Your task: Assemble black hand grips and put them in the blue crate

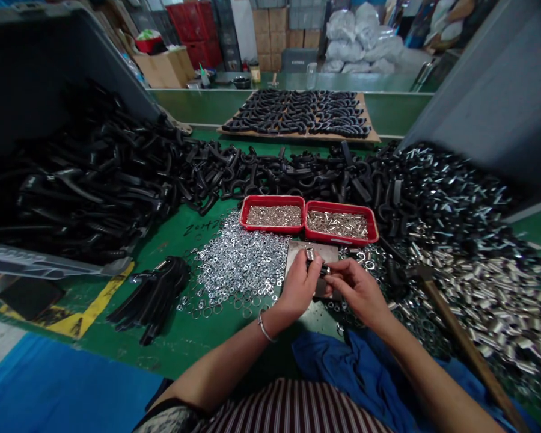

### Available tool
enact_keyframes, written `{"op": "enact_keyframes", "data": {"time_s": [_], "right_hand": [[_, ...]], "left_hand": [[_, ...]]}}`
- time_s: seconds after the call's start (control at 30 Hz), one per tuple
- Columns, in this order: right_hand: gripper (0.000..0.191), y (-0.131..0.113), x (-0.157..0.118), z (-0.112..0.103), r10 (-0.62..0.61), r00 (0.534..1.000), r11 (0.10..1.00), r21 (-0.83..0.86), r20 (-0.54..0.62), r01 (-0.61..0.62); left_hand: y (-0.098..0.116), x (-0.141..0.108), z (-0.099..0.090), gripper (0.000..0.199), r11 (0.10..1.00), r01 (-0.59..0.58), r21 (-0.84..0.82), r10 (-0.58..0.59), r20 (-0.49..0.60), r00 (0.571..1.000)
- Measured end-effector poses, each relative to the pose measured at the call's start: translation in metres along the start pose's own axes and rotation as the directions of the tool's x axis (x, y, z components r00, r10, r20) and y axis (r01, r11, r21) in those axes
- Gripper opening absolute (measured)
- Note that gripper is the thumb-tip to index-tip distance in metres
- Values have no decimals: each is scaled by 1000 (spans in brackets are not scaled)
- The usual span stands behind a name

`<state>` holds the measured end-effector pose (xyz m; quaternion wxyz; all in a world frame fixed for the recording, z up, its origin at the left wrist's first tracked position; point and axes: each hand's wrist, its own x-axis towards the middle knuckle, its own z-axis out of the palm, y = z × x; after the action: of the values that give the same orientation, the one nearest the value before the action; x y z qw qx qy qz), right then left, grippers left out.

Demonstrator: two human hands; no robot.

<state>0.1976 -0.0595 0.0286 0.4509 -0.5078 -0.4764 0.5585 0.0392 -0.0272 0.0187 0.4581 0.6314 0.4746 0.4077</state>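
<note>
Over a square metal plate (296,248), my left hand (300,285) is closed on a small black part with a metal spring (311,254) standing up at its fingertips. My right hand (357,293) has its fingers pinched at the right end of the same black part (324,270), where a shiny ring-like piece shows. Just beyond the plate sit two red trays, the left one (273,229) with tiny metal bits and the right one (341,239) with small pins. A pile of washers (243,261) spreads left of my left hand.
Black handles (148,300) lie bundled at left, near a large bin of black parts (72,180). Right are a hammer (464,337), metal sleeves (491,300) and a blue cloth (333,367). Cardboard (373,123) with black parts is beyond.
</note>
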Motion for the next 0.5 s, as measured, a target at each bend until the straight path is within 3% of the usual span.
{"op": "enact_keyframes", "data": {"time_s": [0.07, 0.13, 0.2, 0.27, 0.3, 0.33, 0.37, 0.4, 0.47, 0.5], "right_hand": [[31, 1, -2, 3, 67, 991, 987, 137, 114, -82], [36, 2, -6, 8, 167, 950, 916, 316, 265, -249], [44, 2, -12, 9, 248, 888, 854, 347, 387, -389], [55, -1, -17, -1, 311, 853, 910, 129, 419, -395], [57, -4, -17, -14, 322, 878, 946, -76, 355, -316], [56, -7, -16, -32, 291, 928, 923, -322, 232, -209], [49, -10, -13, -54, 196, 977, 807, -579, 86, -111], [44, -13, -7, -80, 24, 995, 614, -784, -98, -92], [30, -14, 9, -132, -217, 918, 293, -919, -333, -264], [26, -13, 18, -155, -239, 898, 145, -928, -368, -342]], "left_hand": [[1, -2, -4, 21, 987, -153, 51, 151, 43, 988], [2, -3, -10, 18, 946, -316, 80, 300, 161, 940], [2, -2, -16, 19, 922, -376, 93, 334, 300, 894], [1, 1, -20, 23, 946, -298, 129, 236, 359, 903], [-1, 3, -20, 26, 965, -224, 137, 165, 347, 923], [-2, 5, -21, 30, 983, -138, 120, 95, 312, 945], [-4, 7, -21, 32, 996, -50, 70, 30, 260, 965], [-6, 10, -20, 35, 1000, 25, -7, -23, 198, 980], [-8, 15, -16, 37, 978, 117, -174, -103, 88, 991], [-9, 16, -13, 37, 962, 140, -233, -130, 58, 990]]}}
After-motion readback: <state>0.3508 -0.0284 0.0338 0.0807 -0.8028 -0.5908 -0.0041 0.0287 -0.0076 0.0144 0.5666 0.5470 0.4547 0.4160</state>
